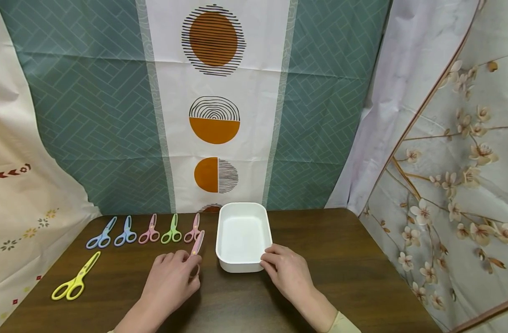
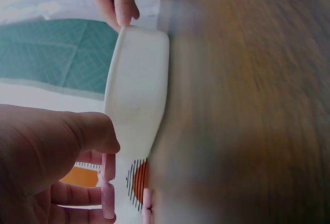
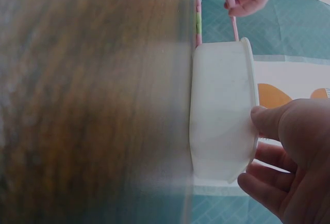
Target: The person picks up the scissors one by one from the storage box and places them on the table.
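My left hand [image 1: 172, 277] pinches a pair of pink scissors [image 1: 198, 243] by the handles, blades pointing away toward the back. In the right wrist view these scissors [image 3: 234, 26] hang above the table level, close to the near left of a white container [image 1: 243, 267]. The container is a rectangular tub with rounded corners, bare inside, standing upright on the table. At its near right corner my right hand [image 1: 288, 270] grips the rim between thumb and fingers. From the left wrist side, the container's outer wall [image 2: 136, 80] shows with the right thumb on its edge.
Along the table's back left edge lie several scissors in a row: blue [image 1: 101, 239], another blue [image 1: 126, 236], pink [image 1: 149, 233], green [image 1: 172, 235] and pink [image 1: 192, 232]. Yellow scissors [image 1: 76, 281] lie nearer, at the left. Patterned cloth [image 1: 312, 138] hangs behind the brown table [image 1: 353, 277].
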The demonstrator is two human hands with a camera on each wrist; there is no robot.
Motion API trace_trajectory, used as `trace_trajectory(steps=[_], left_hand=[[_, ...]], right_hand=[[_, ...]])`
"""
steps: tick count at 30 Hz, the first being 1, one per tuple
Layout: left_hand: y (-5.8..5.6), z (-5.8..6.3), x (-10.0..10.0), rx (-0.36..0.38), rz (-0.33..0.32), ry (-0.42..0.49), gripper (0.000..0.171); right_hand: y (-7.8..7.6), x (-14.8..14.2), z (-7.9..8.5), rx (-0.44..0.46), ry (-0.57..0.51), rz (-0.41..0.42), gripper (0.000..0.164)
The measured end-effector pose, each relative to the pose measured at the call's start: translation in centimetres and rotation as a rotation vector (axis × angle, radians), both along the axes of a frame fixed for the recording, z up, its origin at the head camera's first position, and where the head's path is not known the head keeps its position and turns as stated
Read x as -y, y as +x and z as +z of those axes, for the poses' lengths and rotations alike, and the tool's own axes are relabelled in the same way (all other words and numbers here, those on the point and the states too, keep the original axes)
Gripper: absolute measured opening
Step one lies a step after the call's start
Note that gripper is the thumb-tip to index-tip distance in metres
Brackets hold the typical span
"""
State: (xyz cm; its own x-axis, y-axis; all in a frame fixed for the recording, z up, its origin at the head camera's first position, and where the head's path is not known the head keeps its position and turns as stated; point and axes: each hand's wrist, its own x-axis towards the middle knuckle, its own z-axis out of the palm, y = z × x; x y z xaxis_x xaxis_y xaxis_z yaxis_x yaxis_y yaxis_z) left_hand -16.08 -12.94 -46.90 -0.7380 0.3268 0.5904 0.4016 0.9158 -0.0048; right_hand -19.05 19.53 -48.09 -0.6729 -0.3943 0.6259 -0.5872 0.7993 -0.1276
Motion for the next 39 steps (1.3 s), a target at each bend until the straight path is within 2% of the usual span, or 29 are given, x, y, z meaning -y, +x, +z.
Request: trace_trajectory(steps=[5,14,29,39], left_hand=[[0.2,-0.1,0.7,0.041,0.025,-0.011,0.022],[0.6,-0.8,1.5,0.017,0.027,-0.014,0.021],[0.5,-1.1,3.5,0.138,0.078,-0.045,0.023],[-0.1,-1.5,4.6,0.293,0.135,-0.075,0.019]], right_hand=[[0.1,0.0,0.0,0.008,-0.001,-0.003,0.010],[0.1,0.1,-0.1,0.015,-0.002,0.000,0.009],[0.1,0.0,0.0,0.014,-0.006,0.000,0.010],[0.1,0.0,0.0,0.017,-0.006,-0.001,0.010]])
